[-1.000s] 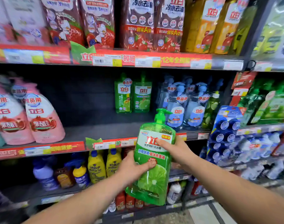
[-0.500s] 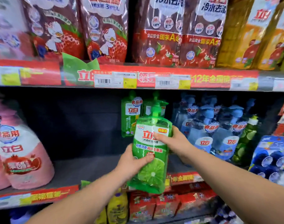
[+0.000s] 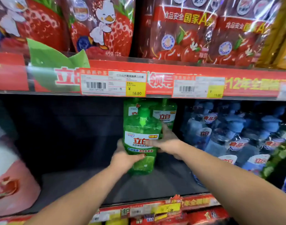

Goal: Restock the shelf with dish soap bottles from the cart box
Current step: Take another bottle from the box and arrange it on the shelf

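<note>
Left hand (image 3: 125, 157) at centre frame, closed around the lower left side of a green dish soap bottle (image 3: 141, 143), fingers (image 3: 137, 156) curled across the front just under the white label. Right hand (image 3: 167, 142) a little higher, closed on the bottle's right shoulder, thumb lying over the label edge. Bottle upright, translucent green plastic, rounded shoulders, pump head on top, glossy label with red characters and a lime slice printed below. Base low over the dark, matte shelf board (image 3: 83, 184), possibly touching it; blurred there, hard to tell. Directly behind, at the back of the shelf, two more green bottles (image 3: 165, 114) of the same shape, side by side. Right of centre, a crowd of clear blue bottles (image 3: 233, 135) with oval labels, smeared by motion. Lower left of the frame, a soft pink refill pouch (image 3: 12, 181), rounded and bulging. Across the upper middle, a red shelf-edge strip (image 3: 179, 78) under clear plastic, with a white and yellow price tag (image 3: 113, 84) reading 16.80. Above it, shiny crinkled film packs (image 3: 100, 26) printed with strawberries and a cartoon duck.
</note>
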